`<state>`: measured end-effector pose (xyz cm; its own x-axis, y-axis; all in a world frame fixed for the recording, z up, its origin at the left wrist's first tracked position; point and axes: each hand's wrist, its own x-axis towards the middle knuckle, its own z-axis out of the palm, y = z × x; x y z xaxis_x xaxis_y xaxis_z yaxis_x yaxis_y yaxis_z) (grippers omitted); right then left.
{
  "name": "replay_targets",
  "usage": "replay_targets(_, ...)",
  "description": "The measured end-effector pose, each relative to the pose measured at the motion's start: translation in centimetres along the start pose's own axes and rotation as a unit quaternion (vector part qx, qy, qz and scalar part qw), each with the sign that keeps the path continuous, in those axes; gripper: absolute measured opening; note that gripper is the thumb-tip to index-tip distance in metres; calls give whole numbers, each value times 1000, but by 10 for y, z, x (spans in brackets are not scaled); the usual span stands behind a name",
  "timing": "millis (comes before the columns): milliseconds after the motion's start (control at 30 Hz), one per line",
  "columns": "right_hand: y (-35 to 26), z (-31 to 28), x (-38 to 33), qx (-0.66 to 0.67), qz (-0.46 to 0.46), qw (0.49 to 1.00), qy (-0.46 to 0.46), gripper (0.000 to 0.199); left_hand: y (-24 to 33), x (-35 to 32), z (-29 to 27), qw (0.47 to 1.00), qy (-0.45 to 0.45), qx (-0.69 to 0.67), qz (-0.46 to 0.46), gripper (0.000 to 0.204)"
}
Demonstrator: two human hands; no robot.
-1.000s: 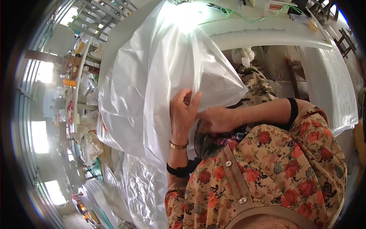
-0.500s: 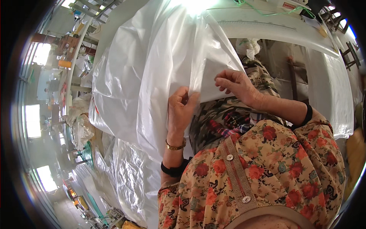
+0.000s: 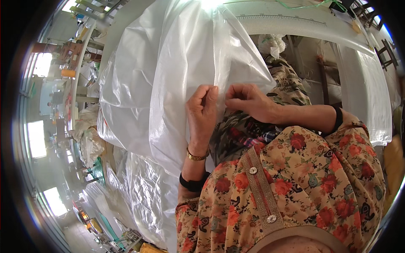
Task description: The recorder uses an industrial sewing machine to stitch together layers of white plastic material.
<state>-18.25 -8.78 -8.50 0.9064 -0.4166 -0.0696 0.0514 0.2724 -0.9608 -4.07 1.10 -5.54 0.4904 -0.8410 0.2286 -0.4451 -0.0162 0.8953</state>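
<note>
- The translucent white plastic sheeting [image 3: 168,76], the thing being handled, filled the upper middle and left-centre of the frame; its loose bulk seemed best left hanging slack, so its weight would not drag at the fingers.
- The worktable [image 3: 270,8] spanned the top of the frame, with a ruler scale [image 3: 282,19] whose figures were too small to trust.
- The camouflage-print cloth [image 3: 291,93], right of centre, carried dark printed lettering; no brand could be made out with certainty.
- The right hand [image 3: 251,102], at centre, had its fingers curled near the sheeting's lower edge; whether they gripped any film could not be told.
- The left hand [image 3: 203,110], just beside it, pinched the sheeting between thumb and forefinger; a light, level pinch seemed right.
- The narrow folded strip [image 3: 221,55] ran upward from there; keeping it straight and unpuckered probably mattered most.
</note>
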Motion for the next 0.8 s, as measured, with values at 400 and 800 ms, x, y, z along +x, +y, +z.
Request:
replay_targets(400,-14,-6,15,130,43,986,94,19,-6,3,6,992,-41,-100,-65,20)
replay_targets(800,-18,-13,-17,248,86,965,30,19,4,6,-9,971,13,-197,-134,16)
